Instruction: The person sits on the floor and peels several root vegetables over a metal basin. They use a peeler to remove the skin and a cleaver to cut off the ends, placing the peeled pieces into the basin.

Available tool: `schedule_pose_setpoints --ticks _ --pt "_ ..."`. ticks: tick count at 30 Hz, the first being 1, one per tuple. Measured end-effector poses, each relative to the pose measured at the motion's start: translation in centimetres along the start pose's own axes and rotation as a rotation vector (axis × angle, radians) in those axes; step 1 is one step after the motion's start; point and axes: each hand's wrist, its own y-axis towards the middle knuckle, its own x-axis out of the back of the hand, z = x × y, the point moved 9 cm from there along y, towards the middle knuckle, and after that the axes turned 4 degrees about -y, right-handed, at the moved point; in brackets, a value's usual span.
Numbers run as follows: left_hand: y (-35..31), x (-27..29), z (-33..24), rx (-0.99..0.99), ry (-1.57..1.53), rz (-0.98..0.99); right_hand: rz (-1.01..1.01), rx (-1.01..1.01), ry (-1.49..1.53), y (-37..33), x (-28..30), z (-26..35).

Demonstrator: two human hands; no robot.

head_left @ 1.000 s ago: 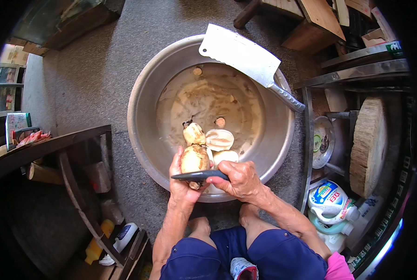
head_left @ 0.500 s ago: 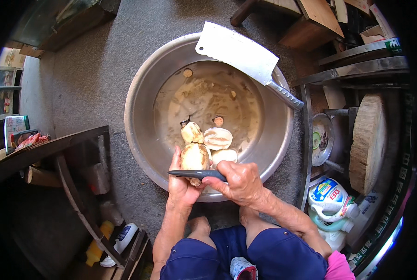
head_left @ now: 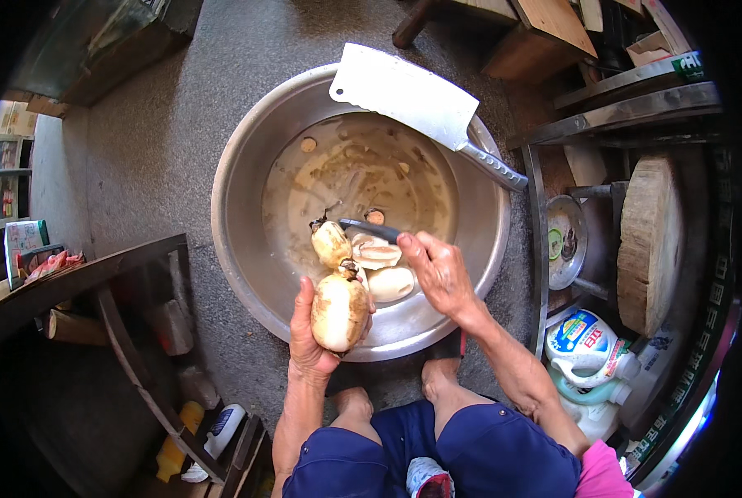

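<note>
My left hand (head_left: 305, 339) is wrapped round the lower segment of a two-segment lotus root (head_left: 338, 314). Pale and brown-stained, the root points away from me, with dark bits at its joint and far tip. A slim dark knife (head_left: 372, 229) is gripped in my right hand (head_left: 442, 278), its tip pointing left near the far segment. Beneath the hands, a cut lotus root piece (head_left: 376, 251) and a pale whole segment (head_left: 391, 284) lie in the large metal basin (head_left: 236, 149). Murky water covers the basin's bottom, with small cut ends in it.
A broad cleaver (head_left: 408, 98) rests across the basin's far right rim, handle outward. To the right, a metal rack (head_left: 537, 241) holds a small metal bowl (head_left: 566, 241), a thick round wooden board (head_left: 649, 245) and detergent jugs (head_left: 585, 344). On the left stands a dark wooden shelf (head_left: 130, 336).
The knife has gone from the root's near end to beside its far segment, as my right hand moved away and rightward. The lotus root is now tilted slightly leftward, nearer me.
</note>
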Motion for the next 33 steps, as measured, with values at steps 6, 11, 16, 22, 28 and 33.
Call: schedule_pose_setpoints --ticks 6,11,16,22,28,33 --pt "-0.4 1.5 -0.7 -0.086 0.009 -0.189 0.178 0.252 -0.039 -3.8 -2.0 5.0" --pt "0.0 2.4 0.0 -0.036 -0.02 -0.107 -0.029 0.243 -0.13 -3.1 -1.2 3.7" --pt "1.6 0.1 1.0 0.044 -0.082 -0.001 -0.052 0.113 -0.224 -2.2 -0.8 3.2" --pt "1.5 0.7 0.8 0.085 -0.159 -0.086 0.089 -0.162 0.364 -1.1 -1.9 -1.0" --pt "1.3 2.5 0.4 0.035 -0.213 -0.227 -0.017 0.475 -0.2 -6.4 -2.1 8.0" --pt "1.7 3.2 0.4 0.025 -0.239 -0.102 -0.066 0.604 -0.339 -7.0 -3.2 7.3"
